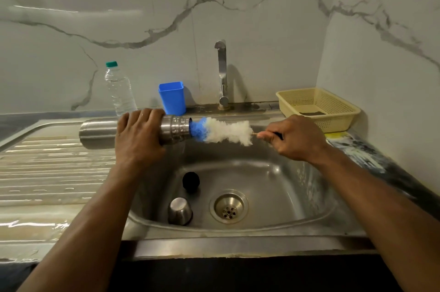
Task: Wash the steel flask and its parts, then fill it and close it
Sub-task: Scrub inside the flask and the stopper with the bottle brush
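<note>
Left hand (138, 134) is gripping the smooth steel flask (100, 133) sideways over the sink's (297, 196) back-left corner, right hand (295, 136) is clamping the fluffy blue-white bottle brush (226, 130) at its mouth.

Cup (180, 211) and stopper (191, 181) in sink (297, 196), left of drain (229, 206)

White marble-look walls (142, 41) with grey veins meet in a corner at 1 o'clock. A steel sink (273, 172) sits at centre, its ribbed drainboard (47, 167) running out to 9 o'clock. A chrome tap (222, 72) rises at 12 o'clock. Along the back stand a clear bottle (119, 91) at 10 o'clock and a blue cup (172, 98) beside it. A yellow basket (319, 105) rests on the dark counter (371, 156) at 2 o'clock. A light glare streaks the left wall.
</note>
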